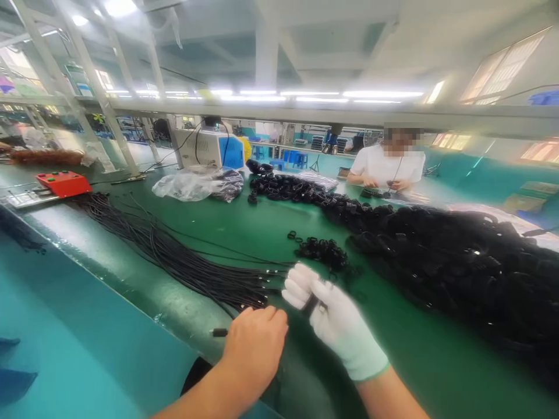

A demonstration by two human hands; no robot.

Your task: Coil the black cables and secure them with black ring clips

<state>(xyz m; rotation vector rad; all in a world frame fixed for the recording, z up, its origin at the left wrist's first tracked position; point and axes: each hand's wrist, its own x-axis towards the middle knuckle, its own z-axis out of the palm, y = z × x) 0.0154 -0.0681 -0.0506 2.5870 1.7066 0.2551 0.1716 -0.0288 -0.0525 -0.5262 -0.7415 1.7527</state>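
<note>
Right grip [334,317], curled closed, holds a cable plug [322,307].

Bright, cool indoor light. Tube lights [382,93] run across upper middle, bloomed white, hazy halo; ceiling lamp [121,7] top left, blown out. Pale daylight at windows [506,64], right. Green tabletop [236,226] shiny along its near-left edge, dark shadow below the gloved right hand [336,320], whose white fabric looks soft, slightly smeared. Black heap [458,267] sinks into murk, few glints. Wide-angle stretch toward the edges; far background soft. Blocky pixels mask face of person opposite [386,166]
</note>
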